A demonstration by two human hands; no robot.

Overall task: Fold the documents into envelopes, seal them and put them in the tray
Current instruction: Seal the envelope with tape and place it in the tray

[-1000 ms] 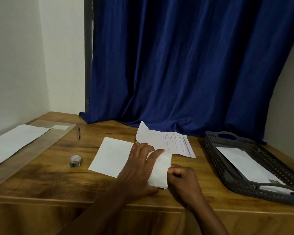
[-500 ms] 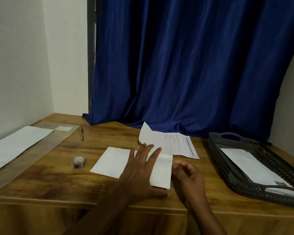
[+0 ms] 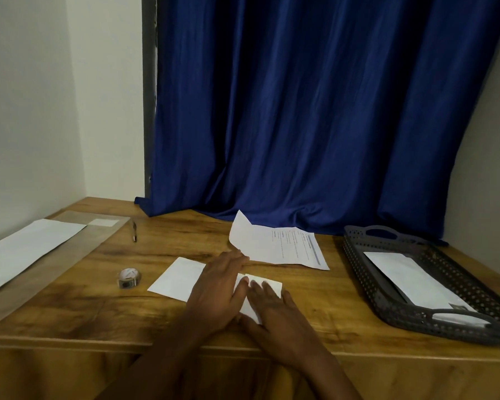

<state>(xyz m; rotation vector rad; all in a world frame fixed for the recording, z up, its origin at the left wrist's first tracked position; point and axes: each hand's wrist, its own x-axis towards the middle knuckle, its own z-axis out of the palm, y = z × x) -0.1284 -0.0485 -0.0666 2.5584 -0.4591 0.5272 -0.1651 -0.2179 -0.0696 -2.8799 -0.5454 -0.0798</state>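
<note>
Already one white sealed envelope [image 3: 413, 280] lies in the dark perforated plastic tray [image 3: 358, 264] at three o'clock, while the left hand [image 3: 218, 287] and right hand [image 3: 274, 307], fingers flat, press the white folded paper [image 3: 179, 277] at centre, the printed document [image 3: 283, 245] at twelve o'clock still unfolded.

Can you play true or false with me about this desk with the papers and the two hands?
1. Both hands press flat on the white envelope. True: the left hand and right hand lie on it with straight fingers.
2. The tray is on the left side of the desk. False: it stands at the right, with an envelope in it.
3. The tape roll lies left of the hands. True.
4. The curtain is red. False: it is dark blue.
5. The pen is in a hand. False: it lies on the desk, apart.
</note>
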